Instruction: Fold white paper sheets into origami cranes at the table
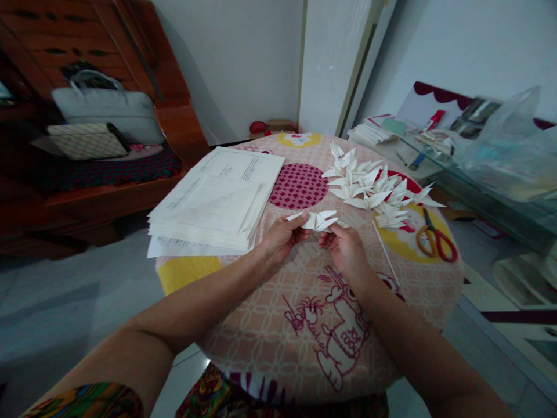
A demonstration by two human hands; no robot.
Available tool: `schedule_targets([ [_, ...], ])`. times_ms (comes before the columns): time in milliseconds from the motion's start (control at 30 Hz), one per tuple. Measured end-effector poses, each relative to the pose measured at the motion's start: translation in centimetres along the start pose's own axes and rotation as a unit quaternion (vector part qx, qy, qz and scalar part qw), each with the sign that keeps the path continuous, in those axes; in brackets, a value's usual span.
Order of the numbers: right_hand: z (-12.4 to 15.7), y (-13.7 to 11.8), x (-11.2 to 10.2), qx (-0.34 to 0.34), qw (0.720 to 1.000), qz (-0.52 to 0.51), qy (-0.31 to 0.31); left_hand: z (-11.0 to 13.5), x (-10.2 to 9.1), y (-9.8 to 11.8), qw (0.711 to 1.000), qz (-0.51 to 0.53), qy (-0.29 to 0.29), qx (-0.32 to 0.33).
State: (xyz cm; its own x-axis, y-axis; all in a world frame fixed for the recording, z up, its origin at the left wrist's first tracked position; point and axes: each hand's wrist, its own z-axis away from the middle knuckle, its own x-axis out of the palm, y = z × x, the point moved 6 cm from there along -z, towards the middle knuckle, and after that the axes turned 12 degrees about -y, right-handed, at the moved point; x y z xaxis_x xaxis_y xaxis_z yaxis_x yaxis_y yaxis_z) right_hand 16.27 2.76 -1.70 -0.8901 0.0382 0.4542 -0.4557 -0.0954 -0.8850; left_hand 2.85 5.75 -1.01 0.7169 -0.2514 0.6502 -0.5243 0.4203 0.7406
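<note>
A small folded white paper crane (319, 220) is held between my two hands above the round table. My left hand (285, 235) pinches its left end, thumb on top. On the other side, my right hand (343, 247) has its fingers closed on the right end. Just beyond my right hand lies a heap of white paper cranes (369, 186). To the left of my hands rests a thick stack of printed paper (209, 197), with smaller cut sheets (217, 203) on top.
Scissors (435, 241) with orange and red handles lie at the table's right edge. A thin white stick (387, 252) lies near my right forearm. The patterned tablecloth (270, 325) covers the table. A glass shelf (478, 191) with a plastic bag (500, 145) stands to the right.
</note>
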Motion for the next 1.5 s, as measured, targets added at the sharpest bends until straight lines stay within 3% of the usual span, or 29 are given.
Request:
schedule_targets([
  [233, -0.2, 0.4, 0.1, 0.021, 0.999, -0.031, -0.02, -0.1, -0.4, -0.5, 0.998, 0.012, 0.035, -0.053],
  [733, -1.0, 0.6, -0.8, 0.025, 0.998, -0.056, 0.033, -0.6, -0.3, -1.1, 0.997, 0.053, -0.007, -0.06],
  [1300, -0.9, -0.2, -0.6, -0.039, 0.999, 0.015, 0.016, -0.6, -0.2, -1.2, 0.993, 0.059, -0.024, -0.101],
  [1500, -0.7, -0.7, -0.2, -0.043, 0.999, 0.025, -0.01, -0.9, -0.2, -0.4, 0.998, 0.027, -0.038, -0.038],
])
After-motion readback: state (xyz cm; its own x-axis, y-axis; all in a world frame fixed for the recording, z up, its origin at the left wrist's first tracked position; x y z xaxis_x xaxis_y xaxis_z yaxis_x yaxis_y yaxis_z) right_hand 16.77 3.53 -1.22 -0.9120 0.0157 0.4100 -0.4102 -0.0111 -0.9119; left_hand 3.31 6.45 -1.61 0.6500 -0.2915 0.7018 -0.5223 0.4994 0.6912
